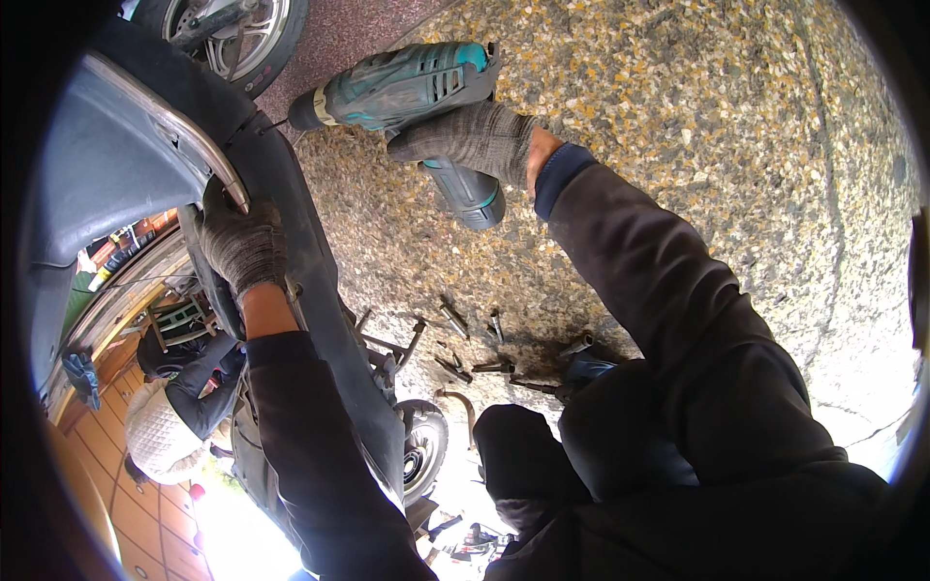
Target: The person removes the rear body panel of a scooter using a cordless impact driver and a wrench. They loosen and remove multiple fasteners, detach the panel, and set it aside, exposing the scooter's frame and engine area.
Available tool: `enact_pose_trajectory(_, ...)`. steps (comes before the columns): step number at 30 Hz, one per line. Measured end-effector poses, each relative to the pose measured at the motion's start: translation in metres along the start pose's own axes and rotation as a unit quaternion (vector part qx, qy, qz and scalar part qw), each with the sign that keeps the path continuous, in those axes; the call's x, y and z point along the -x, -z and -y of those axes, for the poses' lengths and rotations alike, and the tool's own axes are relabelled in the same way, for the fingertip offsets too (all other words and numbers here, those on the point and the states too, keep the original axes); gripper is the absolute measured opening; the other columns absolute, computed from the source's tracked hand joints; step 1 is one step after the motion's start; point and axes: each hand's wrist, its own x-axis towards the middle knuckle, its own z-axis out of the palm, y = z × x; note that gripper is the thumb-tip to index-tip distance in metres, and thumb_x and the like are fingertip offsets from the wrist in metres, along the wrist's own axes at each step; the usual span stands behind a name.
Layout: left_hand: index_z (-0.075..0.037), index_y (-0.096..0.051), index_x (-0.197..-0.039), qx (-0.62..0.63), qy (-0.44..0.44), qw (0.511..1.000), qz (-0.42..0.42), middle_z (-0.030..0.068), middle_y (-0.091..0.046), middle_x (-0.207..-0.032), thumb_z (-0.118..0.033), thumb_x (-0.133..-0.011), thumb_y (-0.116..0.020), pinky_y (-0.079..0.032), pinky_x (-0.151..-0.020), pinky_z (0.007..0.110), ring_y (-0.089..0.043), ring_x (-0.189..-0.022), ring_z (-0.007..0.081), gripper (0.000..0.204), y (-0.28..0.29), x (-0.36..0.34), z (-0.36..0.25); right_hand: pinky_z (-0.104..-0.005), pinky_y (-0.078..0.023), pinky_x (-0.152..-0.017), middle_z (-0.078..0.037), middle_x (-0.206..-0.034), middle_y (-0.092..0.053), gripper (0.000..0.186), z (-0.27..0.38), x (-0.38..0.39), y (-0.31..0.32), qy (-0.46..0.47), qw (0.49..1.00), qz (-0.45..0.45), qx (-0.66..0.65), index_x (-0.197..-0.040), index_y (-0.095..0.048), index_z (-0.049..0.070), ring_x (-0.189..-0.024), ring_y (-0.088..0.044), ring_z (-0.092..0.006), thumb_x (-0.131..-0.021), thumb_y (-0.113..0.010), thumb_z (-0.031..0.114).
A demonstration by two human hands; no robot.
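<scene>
Hands apart: right hand [463, 138] wrapped round teal drill [407, 89], bit [275, 126] at black body panel [283, 179]; left hand [242, 240] against silver trim [207, 147], grip unclear. Apparently fastener work; next move calls for steady alignment.

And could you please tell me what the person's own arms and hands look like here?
The left hand and right hand wear matching grey-brown knitted gloves, finely streaked. The left sleeve is dark, nearly black; the right sleeve is dark too, ending in a navy cuff. A bare strip of wrist shows above each glove.
</scene>
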Motion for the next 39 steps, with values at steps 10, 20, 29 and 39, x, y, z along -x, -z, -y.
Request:
enact_pose_trajectory(10, -0.006, -0.057, -0.126, 0.041, 0.01, 0.999, 0.0, 0.0156, -0.066, -0.098, -0.014, -0.068, -0.064, -0.049, -0.084, 0.038, -0.063, -0.093, 0.0303, 0.059, 0.001, 0.002, -0.002, -0.0342, -0.057, -0.076, -0.005, -0.095, -0.067, 0.046, -0.023, 0.016, 0.015, 0.034, 0.991, -0.002, -0.126, -0.111, -0.063, 0.006, -0.085, -0.066, -0.0176, -0.073, -0.082, 0.021)
enact_pose_trajectory(20, -0.014, -0.059, -0.123, 0.059, -0.003, 0.998, -0.027, 0.0205, -0.062, -0.098, -0.017, -0.07, -0.064, -0.05, -0.085, 0.044, -0.062, -0.093, 0.0377, 0.054, -0.001, 0.004, -0.003, -0.0332, -0.056, -0.072, -0.005, -0.083, -0.063, 0.031, -0.062, 0.073, 0.059, -0.112, 0.981, -0.138, 0.079, -0.103, -0.06, 0.004, -0.078, -0.064, -0.0188, -0.079, -0.074, 0.018)
enact_pose_trajectory(29, -0.012, -0.058, -0.125, 0.055, 0.065, 0.996, -0.009, 0.0202, -0.06, -0.101, -0.015, -0.068, -0.064, -0.049, -0.085, 0.041, -0.061, -0.092, 0.0347, 0.057, 0.009, 0.005, -0.015, -0.0414, -0.05, -0.085, -0.01, -0.091, -0.066, 0.056, 0.038, 0.011, -0.007, -0.202, 0.745, -0.028, 0.635, -0.108, -0.063, 0.004, -0.087, -0.064, -0.0238, -0.095, -0.043, 0.055)
enact_pose_trajectory(39, -0.01, -0.06, -0.121, 0.072, 0.068, 0.995, -0.001, 0.0246, -0.055, -0.106, -0.038, -0.082, -0.067, -0.05, -0.088, 0.047, -0.062, -0.097, 0.0396, 0.049, 0.014, 0.005, -0.019, -0.0324, -0.05, -0.074, -0.004, -0.091, -0.065, 0.035, 0.012, -0.142, -0.108, -0.112, 0.982, -0.023, -0.148, -0.105, -0.063, 0.011, -0.081, -0.061, -0.0177, -0.095, -0.052, 0.042)
